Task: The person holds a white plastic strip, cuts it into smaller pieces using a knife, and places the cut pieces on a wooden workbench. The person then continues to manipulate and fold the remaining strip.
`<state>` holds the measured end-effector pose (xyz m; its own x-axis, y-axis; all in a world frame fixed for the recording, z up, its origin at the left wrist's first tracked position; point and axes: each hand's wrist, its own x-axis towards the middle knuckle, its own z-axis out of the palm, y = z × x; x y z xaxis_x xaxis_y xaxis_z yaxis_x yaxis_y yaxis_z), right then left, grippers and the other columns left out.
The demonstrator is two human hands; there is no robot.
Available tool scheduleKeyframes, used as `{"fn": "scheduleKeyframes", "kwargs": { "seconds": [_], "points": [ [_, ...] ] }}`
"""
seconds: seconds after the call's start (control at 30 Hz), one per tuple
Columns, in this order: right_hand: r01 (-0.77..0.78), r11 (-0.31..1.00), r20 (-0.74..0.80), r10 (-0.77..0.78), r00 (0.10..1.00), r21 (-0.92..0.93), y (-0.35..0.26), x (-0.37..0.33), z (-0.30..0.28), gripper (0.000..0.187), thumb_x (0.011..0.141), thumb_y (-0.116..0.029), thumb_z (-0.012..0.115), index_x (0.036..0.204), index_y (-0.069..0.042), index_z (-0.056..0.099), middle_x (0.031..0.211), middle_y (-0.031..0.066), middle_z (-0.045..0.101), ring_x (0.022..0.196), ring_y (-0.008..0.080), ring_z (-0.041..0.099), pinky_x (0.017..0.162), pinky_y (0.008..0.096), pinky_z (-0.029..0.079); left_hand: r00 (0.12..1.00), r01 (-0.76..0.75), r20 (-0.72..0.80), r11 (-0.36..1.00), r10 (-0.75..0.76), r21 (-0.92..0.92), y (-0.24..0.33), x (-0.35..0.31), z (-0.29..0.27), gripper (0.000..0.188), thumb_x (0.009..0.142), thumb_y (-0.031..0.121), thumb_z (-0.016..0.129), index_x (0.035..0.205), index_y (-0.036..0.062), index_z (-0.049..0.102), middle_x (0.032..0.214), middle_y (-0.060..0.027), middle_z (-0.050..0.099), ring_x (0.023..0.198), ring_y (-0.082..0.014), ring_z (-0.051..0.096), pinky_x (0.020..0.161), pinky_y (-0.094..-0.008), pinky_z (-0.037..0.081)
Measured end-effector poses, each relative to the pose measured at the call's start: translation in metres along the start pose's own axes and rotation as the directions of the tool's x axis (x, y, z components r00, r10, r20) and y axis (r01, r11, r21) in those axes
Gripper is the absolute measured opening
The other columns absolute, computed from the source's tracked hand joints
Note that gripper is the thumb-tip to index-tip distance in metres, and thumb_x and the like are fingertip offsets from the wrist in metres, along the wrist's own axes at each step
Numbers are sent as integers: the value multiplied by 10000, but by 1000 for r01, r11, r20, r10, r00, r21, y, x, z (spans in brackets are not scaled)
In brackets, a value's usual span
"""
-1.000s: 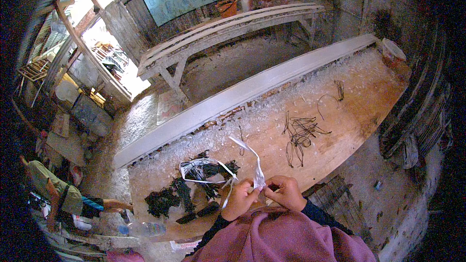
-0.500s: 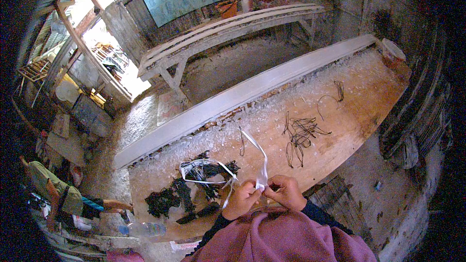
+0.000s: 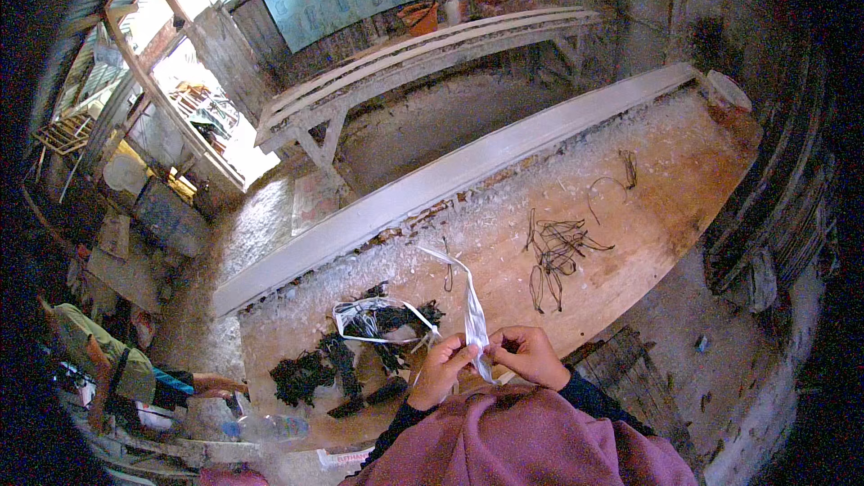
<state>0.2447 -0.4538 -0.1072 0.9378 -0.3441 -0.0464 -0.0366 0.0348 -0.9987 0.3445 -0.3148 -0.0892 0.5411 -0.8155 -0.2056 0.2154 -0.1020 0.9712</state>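
Close to my body, at the table's near edge, my left hand (image 3: pixel 444 369) and my right hand (image 3: pixel 529 355) pinch a white plastic strip (image 3: pixel 473 306) between thumbs and fingers. The strip's long end bends away over the table toward the left, and a short end hangs below my fingers. Left of my left hand lies a loop of white strap (image 3: pixel 346 328) on top of a heap of black strands (image 3: pixel 306 376). A dark, flat, elongated piece (image 3: pixel 367 396) rests at the front of that heap.
Tangled thin black wires (image 3: pixel 562 247) lie right of centre on the wooden table (image 3: pixel 648 207). A long white board (image 3: pixel 450 184) borders its far side, with pale crumbs along it. A plastic bottle (image 3: pixel 274 427) lies at the left corner, near another person (image 3: pixel 121 355). Behind stands a bench (image 3: pixel 405 54).
The white strip has opened out wider between my fingers. Its free end has swung left, and a short end now shows below my hands.
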Motion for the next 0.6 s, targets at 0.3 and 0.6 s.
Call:
{"fn": "scheduleKeyframes", "kwargs": {
  "seconds": [0.3,0.6],
  "points": [
    [17,819,-104,-93,990,-573,23,15,-19,212,729,-241,604,738,-29,615,643,120,582,580,221,568,555,347,442,958,-110,-266,994,111,20,-3,-7,-22,155,857,157,505,895,18,563,789,-16,566,740,-73,517,675,-210,424],
    [-172,628,-229,-10,973,-759,91,31,-59,234,702,-286,599,718,-57,639,637,130,603,591,290,588,563,372,463,563,-798,-750,464,346,-385,41,-62,-130,210,868,224,487,980,52,532,873,-55,561,776,-131,558,675,-274,479]
  ]
}}
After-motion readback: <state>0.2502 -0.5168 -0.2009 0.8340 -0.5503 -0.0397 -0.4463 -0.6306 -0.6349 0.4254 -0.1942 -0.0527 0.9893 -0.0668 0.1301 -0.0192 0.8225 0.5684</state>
